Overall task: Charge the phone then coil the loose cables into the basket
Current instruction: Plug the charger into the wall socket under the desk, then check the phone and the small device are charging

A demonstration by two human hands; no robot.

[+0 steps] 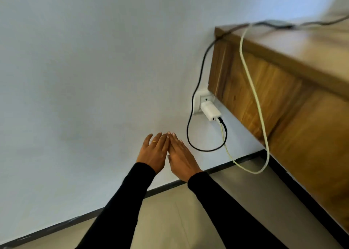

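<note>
Both hands are reaching out side by side in front of the wall [75, 78], fingers straight and together, holding nothing. The left hand [154, 152] is wearing a ring [154, 141] and its fingertips are meeting those of the right hand [181, 157] at the top, so the two are forming a narrow wedge. Black sleeves [217, 201] are covering both arms down to the wrists.

Just up and to the right of the right hand, a white charger [210, 110] is sitting plugged into a white socket [201, 99] on the wall. Two cables are leaving the charger's lower end. The black cable [196, 90] is looping down close beside the right hand's fingertips, then climbing the wall and passing over the top corner of the wooden cabinet [283, 101]. The pale cable [251, 82] is dropping past the black loop, sagging near the dark skirting [170, 185] to the right of the right wrist, and rising up the cabinet's front to its top.

On the cabinet top, far up and right of the hands, a dark flat shape [277, 23] is lying where the cables are ending; it is too blurred to tell whether it is the phone. The floor [170, 220] is showing below the arms.
</note>
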